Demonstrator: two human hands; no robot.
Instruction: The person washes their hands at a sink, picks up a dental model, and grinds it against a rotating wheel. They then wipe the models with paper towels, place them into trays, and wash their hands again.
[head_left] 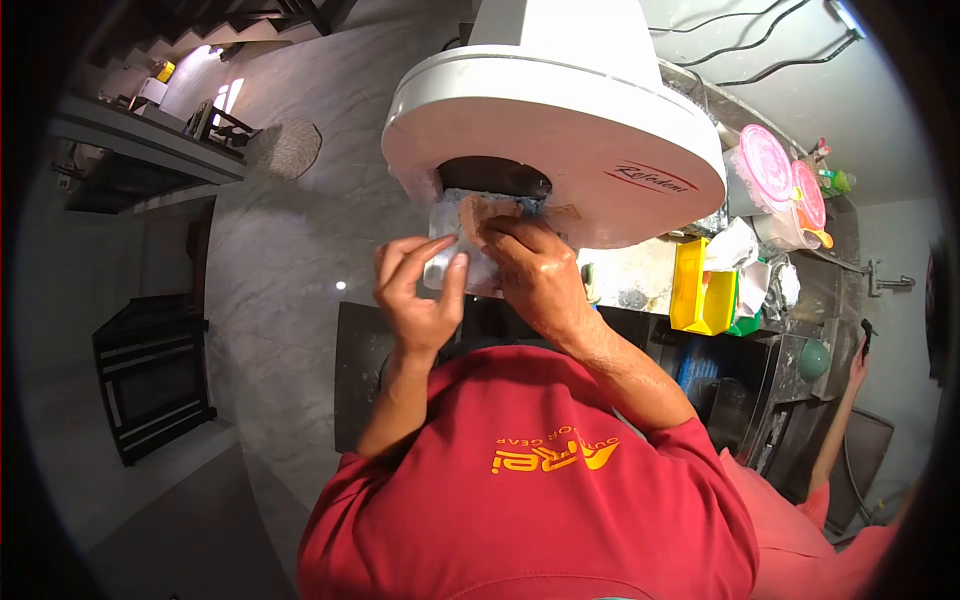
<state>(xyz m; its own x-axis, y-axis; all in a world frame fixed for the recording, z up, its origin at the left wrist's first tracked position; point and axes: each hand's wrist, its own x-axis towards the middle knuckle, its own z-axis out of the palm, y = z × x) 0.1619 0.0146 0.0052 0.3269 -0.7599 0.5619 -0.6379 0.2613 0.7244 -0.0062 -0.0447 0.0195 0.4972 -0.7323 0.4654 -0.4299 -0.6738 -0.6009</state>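
My right hand (538,268) is closed on a pinkish-tan piece (469,214), plaster-like in look, at the mouth of a white machine. Its fingers cover much of the piece, so the full shape is hidden. The white machine (545,145) has red and black lettering and a dark opening (492,178) low on its front. Below that opening juts a pale, wet-looking ledge (440,272), with bluish-grey residue at its inner edge. Just left of the piece, my left hand (415,300) has thumb and fingers apart, over the ledge's edge, holding nothing.
Right of the machine, a counter holds a yellow bin (700,290), white crumpled material (733,245) and tubs with pink lids (765,165). Another person's arm (838,430) reaches up at far right, a dark object in that hand. A round stool (290,148) stands on the floor left.
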